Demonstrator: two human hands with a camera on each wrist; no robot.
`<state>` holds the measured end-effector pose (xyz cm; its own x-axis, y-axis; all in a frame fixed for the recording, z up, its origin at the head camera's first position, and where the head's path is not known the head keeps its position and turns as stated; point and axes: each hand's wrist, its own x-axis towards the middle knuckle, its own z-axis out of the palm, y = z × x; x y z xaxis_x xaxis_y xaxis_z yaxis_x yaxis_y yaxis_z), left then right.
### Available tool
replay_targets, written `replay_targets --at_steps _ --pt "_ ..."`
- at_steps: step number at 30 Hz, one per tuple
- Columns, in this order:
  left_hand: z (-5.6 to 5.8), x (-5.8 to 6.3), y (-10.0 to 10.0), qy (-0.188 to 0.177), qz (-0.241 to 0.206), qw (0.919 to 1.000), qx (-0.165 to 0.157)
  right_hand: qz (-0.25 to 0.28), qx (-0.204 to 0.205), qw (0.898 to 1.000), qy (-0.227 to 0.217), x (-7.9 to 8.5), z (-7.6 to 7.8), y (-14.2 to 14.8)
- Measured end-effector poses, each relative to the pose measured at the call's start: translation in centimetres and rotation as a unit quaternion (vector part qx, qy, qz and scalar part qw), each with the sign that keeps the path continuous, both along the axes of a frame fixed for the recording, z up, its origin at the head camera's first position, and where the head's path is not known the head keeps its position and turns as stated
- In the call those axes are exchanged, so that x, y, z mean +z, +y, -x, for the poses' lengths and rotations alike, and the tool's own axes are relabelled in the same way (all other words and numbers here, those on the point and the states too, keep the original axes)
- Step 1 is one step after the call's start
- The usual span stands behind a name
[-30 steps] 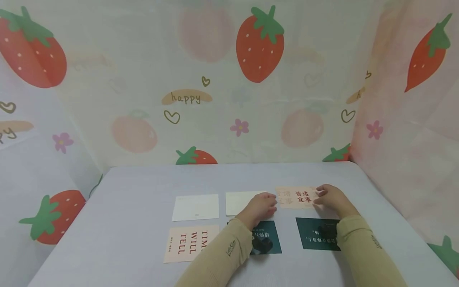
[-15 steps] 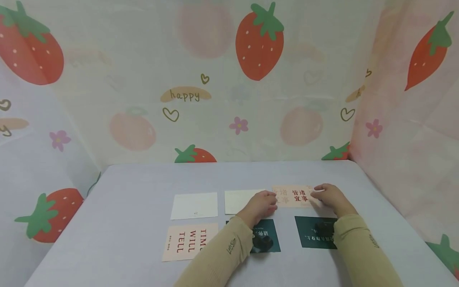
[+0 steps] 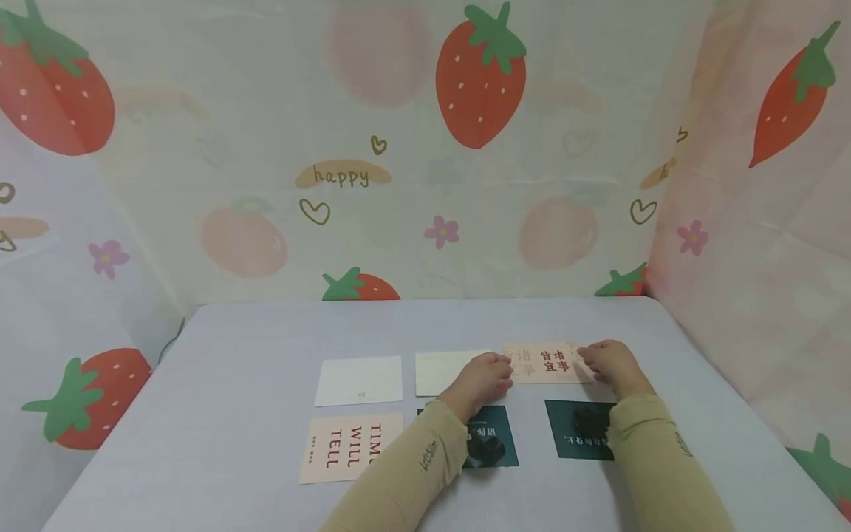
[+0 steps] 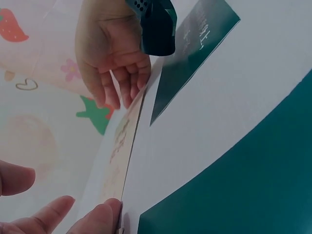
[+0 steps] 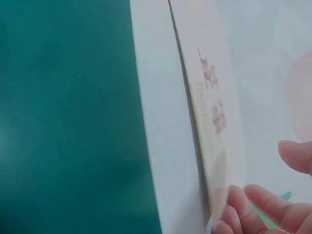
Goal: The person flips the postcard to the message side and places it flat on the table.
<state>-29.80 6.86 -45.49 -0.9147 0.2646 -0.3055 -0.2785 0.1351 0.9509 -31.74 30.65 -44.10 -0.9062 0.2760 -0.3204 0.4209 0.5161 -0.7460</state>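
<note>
Touching the peach card's (image 3: 553,363) ends, both hands (image 3: 480,380) (image 3: 613,366) spare its middle.

Arms (image 3: 402,473) extended forward — left hand (image 3: 477,383) and right hand (image 3: 617,367) apart, fingers (image 4: 143,74) unclenched.

The rectangular pale pink paper card with red characters (image 3: 554,363) has shifted slightly left; the gap between it and the rectangular off-white card (image 3: 435,375) is narrower than one second earlier. The person's right hand (image 3: 614,367) has also travelled left; its fingers, previously spread at the pink card's right end, are now drawn closer together there. The beige fabric right sleeve (image 3: 654,451) has advanced left and covers more of the rectangular dark green card under it (image 3: 561,428), leaving less white lettering visible. The strawberry-printed fabric backdrop (image 3: 412,222) now sits marginally higher and further left in the head view.
</note>
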Motion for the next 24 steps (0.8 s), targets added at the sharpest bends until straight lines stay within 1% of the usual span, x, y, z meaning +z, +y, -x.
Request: replay_targets --at_steps 7,11,18,24 --pt "0.10 -0.03 0.00 0.000 0.008 1.0000 0.000 -0.022 0.028 0.999 -0.007 -0.34 0.17 -0.05" --pt "0.13 -0.09 0.02 -0.001 0.007 1.0000 0.001 -0.040 0.035 0.998 -0.016 -0.41 0.15 -0.01" --pt "0.21 -0.32 0.04 -0.001 0.003 1.0000 0.001 -0.074 0.048 0.996 -0.005 -0.36 -0.08 0.19" --pt "0.20 -0.38 0.00 0.003 0.005 1.0000 0.001 -0.059 0.039 0.997 0.006 -0.32 -0.20 0.24"
